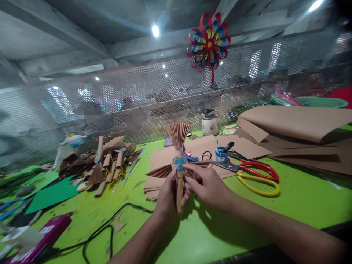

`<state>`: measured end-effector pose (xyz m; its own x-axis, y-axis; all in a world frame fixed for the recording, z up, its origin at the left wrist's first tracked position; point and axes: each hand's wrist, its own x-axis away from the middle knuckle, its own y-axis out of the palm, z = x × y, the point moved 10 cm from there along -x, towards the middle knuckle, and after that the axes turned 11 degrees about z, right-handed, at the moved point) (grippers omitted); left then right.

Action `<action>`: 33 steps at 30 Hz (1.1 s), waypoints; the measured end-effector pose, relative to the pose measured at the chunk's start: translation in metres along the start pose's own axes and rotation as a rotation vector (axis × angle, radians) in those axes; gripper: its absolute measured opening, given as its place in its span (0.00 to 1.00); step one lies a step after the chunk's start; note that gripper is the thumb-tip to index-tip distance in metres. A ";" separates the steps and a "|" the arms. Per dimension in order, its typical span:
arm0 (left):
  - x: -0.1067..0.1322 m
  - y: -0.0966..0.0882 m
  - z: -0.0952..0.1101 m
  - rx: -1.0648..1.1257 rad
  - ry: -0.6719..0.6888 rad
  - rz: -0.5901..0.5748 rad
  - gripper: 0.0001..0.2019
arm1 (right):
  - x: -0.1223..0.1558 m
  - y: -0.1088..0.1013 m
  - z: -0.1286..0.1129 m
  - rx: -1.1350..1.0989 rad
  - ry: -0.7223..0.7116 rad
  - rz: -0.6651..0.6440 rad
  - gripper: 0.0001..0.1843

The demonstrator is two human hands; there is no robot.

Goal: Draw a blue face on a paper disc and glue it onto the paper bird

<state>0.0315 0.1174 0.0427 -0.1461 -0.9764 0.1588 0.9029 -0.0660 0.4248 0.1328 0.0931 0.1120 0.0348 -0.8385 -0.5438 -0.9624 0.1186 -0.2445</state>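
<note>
A brown paper figure (180,162) stands upright between my hands, with a round face painted in blue, a pleated fan on top and pleated fans out to both sides. My left hand (166,198) is wrapped round its rolled paper body. The fingers of my right hand (207,183) pinch at the right edge of the face, where the side fan meets it. Just beyond lie brown paper sheets (158,156) and a blue-handled tool, partly hidden behind the figure. To the right are scissors (255,178) with red and yellow handles and a blue paint jar (221,154).
Rolled paper pieces (107,165) with yellow string are heaped at the left. A black cable (110,220) runs across the green table (137,242) to a purple power strip (52,234). Large brown paper (297,121) covers the right side; a bottle (209,123) stands at the back.
</note>
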 end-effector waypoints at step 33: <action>-0.001 -0.004 -0.006 -0.154 0.055 0.011 0.16 | 0.002 0.002 -0.017 0.453 -0.091 -0.080 0.33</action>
<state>0.0307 0.1173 0.0358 -0.1173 -0.9868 0.1119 0.9562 -0.0818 0.2809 0.1266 0.0832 0.1239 0.1469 -0.8070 -0.5720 -0.7418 0.2927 -0.6034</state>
